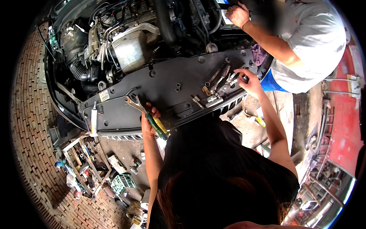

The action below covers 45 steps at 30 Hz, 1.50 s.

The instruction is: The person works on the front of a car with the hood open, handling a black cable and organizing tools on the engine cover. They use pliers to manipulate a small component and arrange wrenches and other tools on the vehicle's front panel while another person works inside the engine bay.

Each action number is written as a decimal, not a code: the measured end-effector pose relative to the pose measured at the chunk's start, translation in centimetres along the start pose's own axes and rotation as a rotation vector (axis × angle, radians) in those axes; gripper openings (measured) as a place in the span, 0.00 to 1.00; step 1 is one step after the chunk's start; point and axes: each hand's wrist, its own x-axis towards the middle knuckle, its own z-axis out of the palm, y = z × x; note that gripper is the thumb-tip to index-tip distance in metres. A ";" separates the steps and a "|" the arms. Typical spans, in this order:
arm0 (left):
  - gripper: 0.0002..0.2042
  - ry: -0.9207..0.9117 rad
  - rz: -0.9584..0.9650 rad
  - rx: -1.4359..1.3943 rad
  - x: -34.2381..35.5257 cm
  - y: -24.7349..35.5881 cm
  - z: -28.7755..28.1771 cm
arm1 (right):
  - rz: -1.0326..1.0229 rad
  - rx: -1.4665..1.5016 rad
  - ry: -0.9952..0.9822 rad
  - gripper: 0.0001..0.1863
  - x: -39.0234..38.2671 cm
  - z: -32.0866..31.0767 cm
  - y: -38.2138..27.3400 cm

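My left hand (150, 119) is closed around pliers with green and yellow handles (157, 126), at the near edge of the black plastic cover (164, 86). From the same grip a metal open wrench end (131, 100) sticks out to the far left. My right hand (251, 83) reaches over the right part of the cover, its index finger stretched toward the loose tools. A dark round-ended piece (245, 78) shows in its curled fingers; what it is I cannot make out. Beside that hand lie several metal wrenches (220, 80) and shiny socket pieces (213, 100).
Two small sockets (178, 87) sit mid-cover, and a white nozzle tube (93, 120) lies at its left. Beyond is the engine (129, 47). At far right a co-worker (312, 42) leans in beside a purple rag (259, 55). Tools and a green crate (123, 182) stand lower left.
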 end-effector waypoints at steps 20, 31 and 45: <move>0.14 -0.020 -0.006 -0.023 0.0 0.0 -0.4 | 0.481 1.696 0.240 0.31 -2.9 5.0 3.3; 0.11 -0.002 -0.011 -0.029 0.0 0.1 -0.2 | 0.419 1.673 0.379 0.20 -3.3 6.4 4.6; 0.10 0.035 -0.029 -0.032 0.1 0.2 0.6 | 0.434 1.646 0.377 0.19 -3.1 6.4 4.4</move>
